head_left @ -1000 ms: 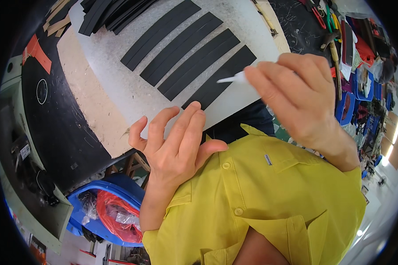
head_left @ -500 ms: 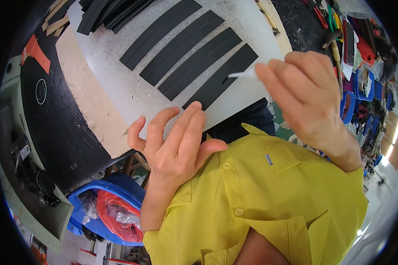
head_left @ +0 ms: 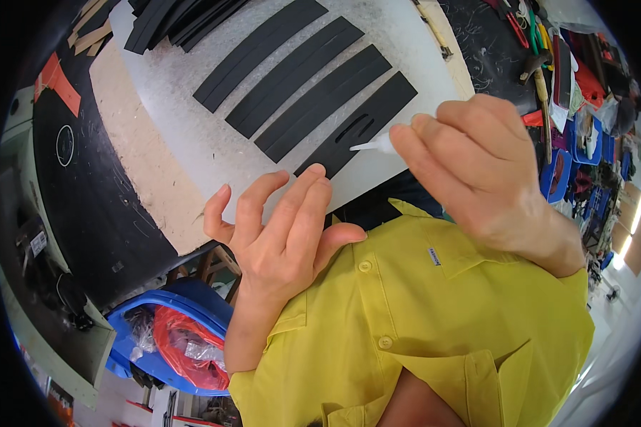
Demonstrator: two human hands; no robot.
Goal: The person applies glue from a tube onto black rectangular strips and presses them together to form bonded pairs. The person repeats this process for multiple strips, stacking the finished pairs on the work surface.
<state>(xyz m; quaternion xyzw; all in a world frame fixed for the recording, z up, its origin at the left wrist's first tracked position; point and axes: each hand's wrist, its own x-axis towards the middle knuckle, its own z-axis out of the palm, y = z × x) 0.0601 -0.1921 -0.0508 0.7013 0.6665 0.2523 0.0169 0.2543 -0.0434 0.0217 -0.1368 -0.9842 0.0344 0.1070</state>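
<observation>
Black strips [head_left: 260, 55], status left to right?

Four in a slanted row on the pale sheet [head_left: 192, 156], gaps between. First three: a lengthwise line on each, no wet-looking marks that I can make out. The fourth strip [head_left: 358, 127], closest to the body, has dark glossy lines around its middle.

So one part-marked, three unmarked?

My read, yes. Both ends of the fourth look bare. There's also a pile of strips [head_left: 192, 21] at upper left, cut off by the frame. Can't count it or judge its state.

Hands?

Left hand [head_left: 278, 235]: fingers spread, gripping nothing, fingertips at the fourth strip's near end. Right hand [head_left: 477, 164]: fingers curled around an applicator, mostly hidden. Its white nozzle [head_left: 377, 144] points left, tip at that strip's right edge. Can't tell if it touches.

Surface?

Black tabletop [head_left: 92, 213], tan board [head_left: 146, 171] on it, sheet on top, speckled in the middle. Left side: wood slats [head_left: 96, 39], orange-red piece [head_left: 63, 89]. Right side: slim tool [head_left: 445, 51] on the board's edge, hammer [head_left: 541, 89] beyond.

Room?

Workshop-like, cluttered. Lower left, blue bin [head_left: 124, 324] with a red bag [head_left: 185, 352] inside. Right, blue crate [head_left: 555, 178] among loose stuff, bright light [head_left: 632, 220] near the rim.
</observation>
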